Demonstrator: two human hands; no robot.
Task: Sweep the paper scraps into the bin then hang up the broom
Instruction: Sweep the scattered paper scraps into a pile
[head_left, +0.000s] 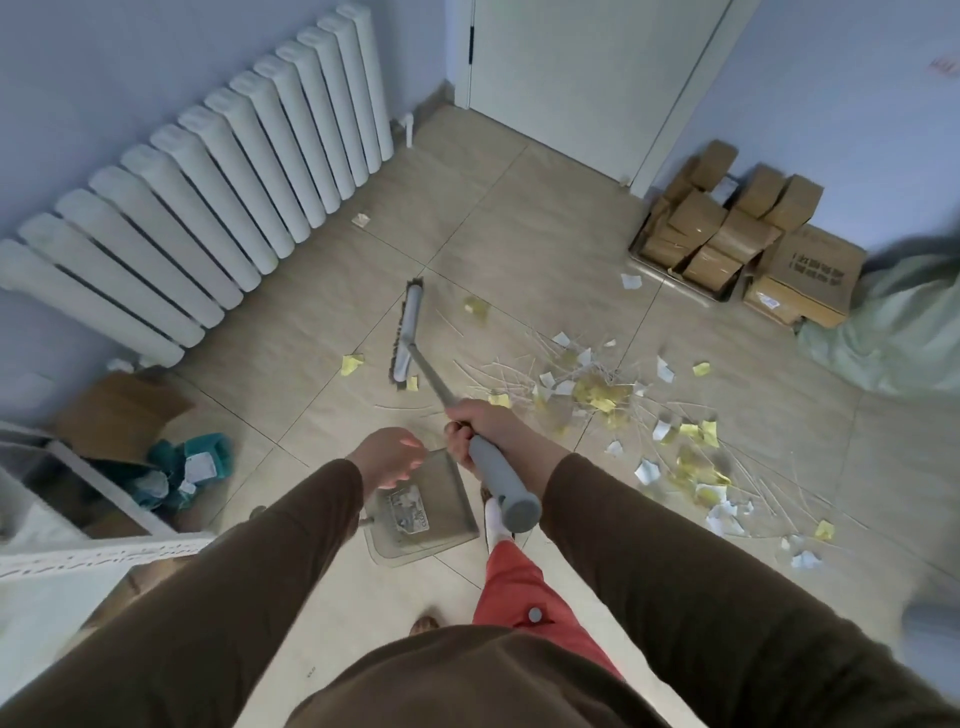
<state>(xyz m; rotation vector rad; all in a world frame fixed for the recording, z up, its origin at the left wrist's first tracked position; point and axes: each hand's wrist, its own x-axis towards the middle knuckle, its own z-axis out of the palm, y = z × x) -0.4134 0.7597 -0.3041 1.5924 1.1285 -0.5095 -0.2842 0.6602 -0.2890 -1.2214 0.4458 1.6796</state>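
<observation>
While right hand (480, 423) grips broom (441, 384), left hand (387, 457) holds dustpan (426, 514)

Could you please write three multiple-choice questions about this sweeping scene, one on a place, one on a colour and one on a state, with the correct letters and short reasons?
1. Where does the main heap of paper scraps lie, seen from the broom head?
A. To its right
B. Under the radiator
C. Inside the dustpan

2. Which colours are the scraps?
A. Red and black
B. Yellow and white
C. All green

3. What is the right hand doing?
A. Hanging open
B. Lifting a cardboard box
C. Gripping the broom handle

Answers:
1 A: the heap spreads over the tiles to the right of the broom head, and the dustpan looks empty.
2 B: only yellow and white pieces show.
3 C: its fingers wrap around the grey broom handle, while the left hand is at the dustpan's top.
</observation>
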